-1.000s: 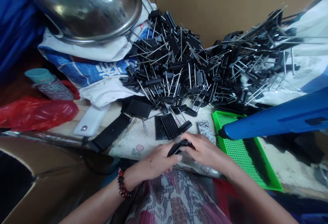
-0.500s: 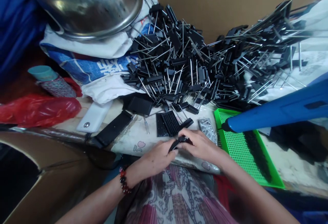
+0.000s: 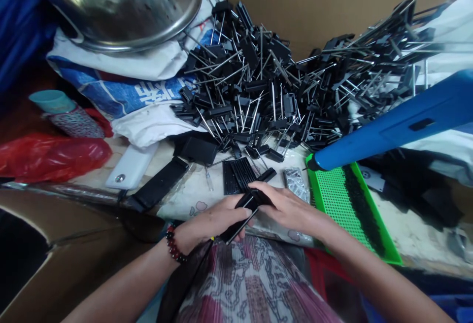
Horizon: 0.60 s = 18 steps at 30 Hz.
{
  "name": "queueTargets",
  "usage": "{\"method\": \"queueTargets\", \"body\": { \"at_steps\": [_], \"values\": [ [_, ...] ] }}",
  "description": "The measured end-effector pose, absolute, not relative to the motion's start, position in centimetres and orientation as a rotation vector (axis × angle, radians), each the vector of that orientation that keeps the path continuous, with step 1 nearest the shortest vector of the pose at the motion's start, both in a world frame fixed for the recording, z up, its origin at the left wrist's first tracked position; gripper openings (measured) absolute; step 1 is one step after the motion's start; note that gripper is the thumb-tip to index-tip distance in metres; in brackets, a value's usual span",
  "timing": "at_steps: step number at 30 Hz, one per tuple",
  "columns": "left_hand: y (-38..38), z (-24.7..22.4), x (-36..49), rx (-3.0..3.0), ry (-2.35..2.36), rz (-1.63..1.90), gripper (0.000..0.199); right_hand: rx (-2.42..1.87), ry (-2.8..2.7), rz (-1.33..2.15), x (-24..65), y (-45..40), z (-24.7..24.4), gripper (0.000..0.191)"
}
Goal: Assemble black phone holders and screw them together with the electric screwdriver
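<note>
Head view: left hand [image 3: 212, 223] and right hand [image 3: 290, 209] grip a slim black plastic piece [image 3: 251, 200], long axis slanting down-left!

Matt black plastic parts [image 3: 236, 91] with bright metal pins [image 3: 273, 103] pile against smooth brown cardboard [image 3: 314, 7], beside a glossy stainless-steel bowl [image 3: 111, 7], a perforated green plastic tray [image 3: 343, 204], a shiny blue plastic casing [image 3: 402, 125] and a crinkled red plastic bag [image 3: 51, 158].

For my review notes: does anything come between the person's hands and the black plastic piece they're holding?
Nothing visible does: the left hand and the right hand both touch the black plastic piece directly.
</note>
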<state>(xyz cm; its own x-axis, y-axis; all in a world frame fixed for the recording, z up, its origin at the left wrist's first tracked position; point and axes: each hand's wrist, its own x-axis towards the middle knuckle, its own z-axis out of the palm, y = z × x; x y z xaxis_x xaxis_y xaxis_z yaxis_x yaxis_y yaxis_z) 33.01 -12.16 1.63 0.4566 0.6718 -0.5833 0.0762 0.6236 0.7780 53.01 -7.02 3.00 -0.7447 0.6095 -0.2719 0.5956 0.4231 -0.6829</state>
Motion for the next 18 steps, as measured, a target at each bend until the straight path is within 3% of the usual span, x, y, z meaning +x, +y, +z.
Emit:
{"method": "queueTargets", "body": {
  "at_steps": [18],
  "values": [
    [-12.1,0.0,32.6,0.937,0.947,0.402,0.018,-1.147,-2.647,1.293,52.7,-7.7,3.4,0.027]
  ]
}}
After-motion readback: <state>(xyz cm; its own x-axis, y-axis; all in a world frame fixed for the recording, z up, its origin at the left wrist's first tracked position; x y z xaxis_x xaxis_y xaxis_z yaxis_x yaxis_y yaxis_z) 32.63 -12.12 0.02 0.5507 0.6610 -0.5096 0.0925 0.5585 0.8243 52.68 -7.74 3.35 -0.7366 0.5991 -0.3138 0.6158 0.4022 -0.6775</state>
